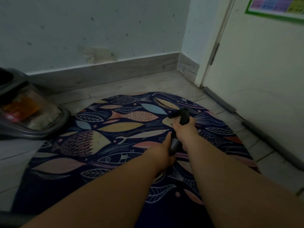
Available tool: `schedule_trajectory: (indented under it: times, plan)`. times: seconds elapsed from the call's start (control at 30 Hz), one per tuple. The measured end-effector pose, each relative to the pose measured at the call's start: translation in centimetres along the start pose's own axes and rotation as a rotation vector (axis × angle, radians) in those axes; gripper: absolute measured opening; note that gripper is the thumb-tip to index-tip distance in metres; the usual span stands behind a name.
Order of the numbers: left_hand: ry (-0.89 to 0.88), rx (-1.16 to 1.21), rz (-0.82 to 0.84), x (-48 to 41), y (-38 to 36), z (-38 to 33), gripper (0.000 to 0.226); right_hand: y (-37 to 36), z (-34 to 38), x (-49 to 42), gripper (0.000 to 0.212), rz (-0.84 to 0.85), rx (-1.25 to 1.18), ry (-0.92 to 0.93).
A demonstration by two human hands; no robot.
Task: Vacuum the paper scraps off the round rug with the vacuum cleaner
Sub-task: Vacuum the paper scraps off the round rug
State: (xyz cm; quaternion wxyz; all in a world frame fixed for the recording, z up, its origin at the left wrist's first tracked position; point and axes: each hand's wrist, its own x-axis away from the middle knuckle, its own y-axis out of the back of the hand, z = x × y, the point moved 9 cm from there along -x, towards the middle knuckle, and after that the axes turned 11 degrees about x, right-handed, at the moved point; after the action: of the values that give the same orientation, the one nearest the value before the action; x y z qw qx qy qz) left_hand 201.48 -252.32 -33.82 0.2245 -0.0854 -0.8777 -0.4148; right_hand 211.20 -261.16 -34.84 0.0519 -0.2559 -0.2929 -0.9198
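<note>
vacuum cleaner (31,111) left of rug (115,145) (touching)

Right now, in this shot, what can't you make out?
Head view only.
Hose mouth: hidden by the right hand and blurred black handle.
Paper scraps: lost in dim light and the round rug pattern.
Vacuum cleaner: cut by left edge.
Poster: blurred, cut by top edge.

Taking the round rug (92,163) as our dial, we find the vacuum cleaner (31,112) body standing just beside its rim at ten o'clock. The wall (98,30) closes twelve, beyond a strip of bare floor (131,86). The door (263,71) closes two to four. We see open rug from seven to nine.
</note>
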Motion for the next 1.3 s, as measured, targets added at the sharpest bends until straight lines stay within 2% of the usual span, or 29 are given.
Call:
schedule_trajectory:
  times: [0.17,0.27,0.63,0.87,1.3]
  plan:
    - [0.067,0.085,0.011,1.5,1.5,2.7,0.088,-3.4,1.6,1.1,0.081,0.051,0.003,0.028]
    - [0.055,0.139,-0.03,2.9,3.0,4.5,0.087,-5.9,2.8,2.0,0.081,0.074,0.023,0.067]
    - [0.216,0.189,-0.138,7.4,6.2,13.5,0.086,-15.9,6.8,6.3,0.079,0.229,0.118,0.137]
    - [0.247,0.28,-0.189,10.7,7.4,17.1,0.086,-21.1,8.1,9.0,0.079,0.307,0.127,0.198]
    - [0.282,0.264,-0.303,15.3,10.0,22.9,0.096,-28.8,10.6,13.8,0.083,0.492,0.204,0.261]
